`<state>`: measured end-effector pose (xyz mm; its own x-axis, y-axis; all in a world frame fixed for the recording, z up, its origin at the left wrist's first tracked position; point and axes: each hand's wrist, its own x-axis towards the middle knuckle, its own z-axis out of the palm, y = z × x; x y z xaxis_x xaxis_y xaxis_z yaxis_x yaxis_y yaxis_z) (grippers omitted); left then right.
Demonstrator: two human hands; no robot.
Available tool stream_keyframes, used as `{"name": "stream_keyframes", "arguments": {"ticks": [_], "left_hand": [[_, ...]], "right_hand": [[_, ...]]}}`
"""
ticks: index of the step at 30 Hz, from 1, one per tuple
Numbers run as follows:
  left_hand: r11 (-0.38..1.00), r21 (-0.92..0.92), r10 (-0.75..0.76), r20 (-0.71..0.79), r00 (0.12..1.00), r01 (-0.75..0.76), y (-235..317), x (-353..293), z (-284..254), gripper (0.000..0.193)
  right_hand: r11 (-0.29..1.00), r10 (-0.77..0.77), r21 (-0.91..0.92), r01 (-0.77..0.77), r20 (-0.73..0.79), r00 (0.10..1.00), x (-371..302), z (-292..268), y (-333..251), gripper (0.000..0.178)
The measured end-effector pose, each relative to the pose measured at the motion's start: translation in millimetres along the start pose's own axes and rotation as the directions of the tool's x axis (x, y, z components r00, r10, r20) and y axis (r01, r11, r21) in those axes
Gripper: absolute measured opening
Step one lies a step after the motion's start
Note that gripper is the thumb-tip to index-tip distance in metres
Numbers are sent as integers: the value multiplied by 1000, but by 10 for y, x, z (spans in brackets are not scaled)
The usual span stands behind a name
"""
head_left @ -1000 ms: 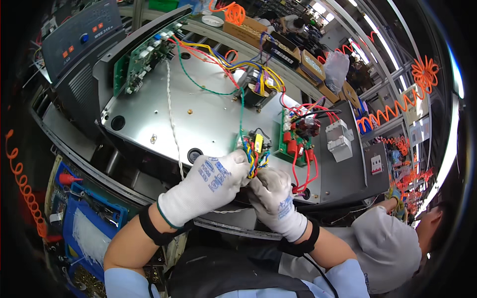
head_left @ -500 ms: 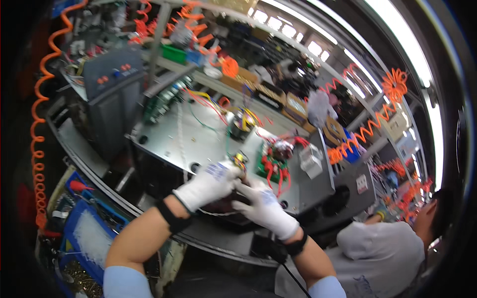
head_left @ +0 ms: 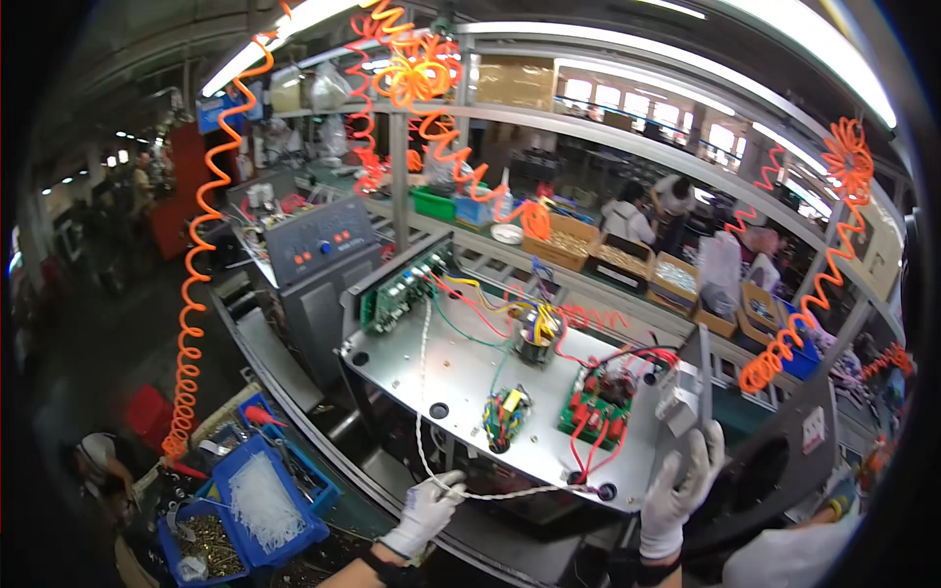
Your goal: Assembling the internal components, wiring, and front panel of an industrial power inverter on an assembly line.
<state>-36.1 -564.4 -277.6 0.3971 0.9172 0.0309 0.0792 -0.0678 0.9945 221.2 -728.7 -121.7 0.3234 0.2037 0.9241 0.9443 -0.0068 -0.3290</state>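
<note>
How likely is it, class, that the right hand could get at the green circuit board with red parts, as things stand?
Probably yes: the right hand looks open near the metal chassis, and the green circuit board sits uncovered on top, though red wires loop along its near side.

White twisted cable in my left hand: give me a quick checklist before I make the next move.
1. Left hand gripping the white twisted cable: ok, fingers closed on it at the bend.
2. Right hand also on the cable: not ok, it is open near the white plastic block.
3. Cable clear of the small board with the yellow component: ok, it runs apart from it.
4. Cable's upper end seated at the tall green circuit board: cannot tell, too small.
5. Cable's right end secured: cannot tell.
</note>
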Motion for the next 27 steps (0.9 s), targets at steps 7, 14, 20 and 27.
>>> {"name": "stream_keyframes", "arguments": {"ticks": [7, 14, 20, 27], "left_hand": [[886, 287, 426, -197, 883, -363, 519, 128, 538, 32], [966, -183, 183, 1, 983, -180, 403, 289, 743, 25], [963, -207, 234, 335, 913, -171, 434, 540, 153, 24], [713, 332, 560, 260, 786, -618, 215, 560, 353, 57]], "right_hand": [[999, -33, 0, 33, -39, 999, 83, 24, 97, 34], [997, -56, 41, 59, -69, 996, 19, 42, 220, 28], [984, -65, -157, 81, 102, 993, -149, -189, -189, 62], [826, 377, 199, -528, 502, 779, -1383, 94, -808, 19]]}}
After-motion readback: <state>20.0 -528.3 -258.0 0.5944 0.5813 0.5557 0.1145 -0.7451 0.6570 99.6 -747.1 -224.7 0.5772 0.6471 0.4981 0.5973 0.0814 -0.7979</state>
